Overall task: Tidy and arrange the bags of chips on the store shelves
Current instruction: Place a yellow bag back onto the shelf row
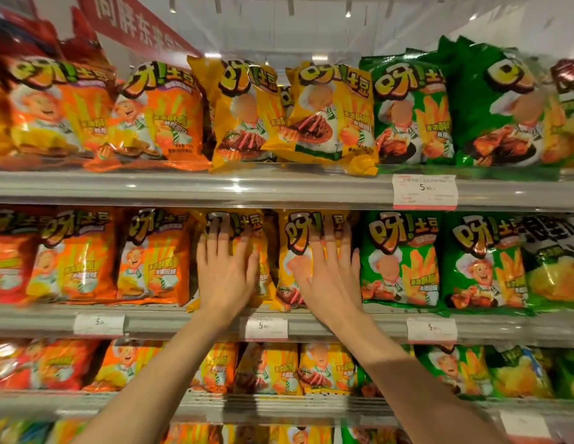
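Store shelves (189,187) run across the view in stacked tiers under a red banner (132,24), each tier packed edge to edge with chip bags – orange on the left, yellow in the middle, green on the right. White price tags (425,191) sit on the shelf fronts. On the middle tier, the left hand (226,270) lies flat, fingers straight, on one yellow bag (241,232); the right hand (327,274) presses flat on the neighbouring yellow bag (298,238) – neither hand grasps anything
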`<action>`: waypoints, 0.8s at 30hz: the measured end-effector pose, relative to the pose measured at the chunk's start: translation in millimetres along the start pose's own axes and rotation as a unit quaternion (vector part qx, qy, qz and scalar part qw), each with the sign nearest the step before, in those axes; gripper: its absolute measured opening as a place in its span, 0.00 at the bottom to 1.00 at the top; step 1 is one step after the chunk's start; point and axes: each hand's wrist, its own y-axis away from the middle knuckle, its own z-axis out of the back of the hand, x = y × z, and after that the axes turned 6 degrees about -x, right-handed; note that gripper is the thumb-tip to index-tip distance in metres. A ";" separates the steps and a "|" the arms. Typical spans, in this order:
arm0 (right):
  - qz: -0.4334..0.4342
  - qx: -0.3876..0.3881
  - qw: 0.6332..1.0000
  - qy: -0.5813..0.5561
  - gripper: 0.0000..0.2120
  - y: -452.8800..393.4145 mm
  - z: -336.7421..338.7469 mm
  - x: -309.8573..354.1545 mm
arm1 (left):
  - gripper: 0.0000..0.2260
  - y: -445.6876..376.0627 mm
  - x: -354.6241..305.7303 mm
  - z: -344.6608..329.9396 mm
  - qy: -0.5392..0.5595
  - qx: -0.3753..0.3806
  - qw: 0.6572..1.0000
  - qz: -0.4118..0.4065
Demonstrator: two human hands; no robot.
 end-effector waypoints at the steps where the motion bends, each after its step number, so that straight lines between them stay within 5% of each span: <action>1: -0.004 -0.001 1.000 0.007 0.33 0.5 -1.7 0.4 | 0.23 0.9 2.0 -4.8 -0.003 0.006 1.000 -0.012; 7: -0.012 -0.010 1.000 0.016 0.37 5.5 -11.3 -11.8 | 0.29 6.8 11.1 -11.1 -0.029 0.019 0.998 -0.049; 24: -0.017 0.001 1.000 -0.012 0.37 2.0 -14.0 -9.9 | 0.27 2.0 12.8 -5.2 0.028 0.027 0.999 -0.030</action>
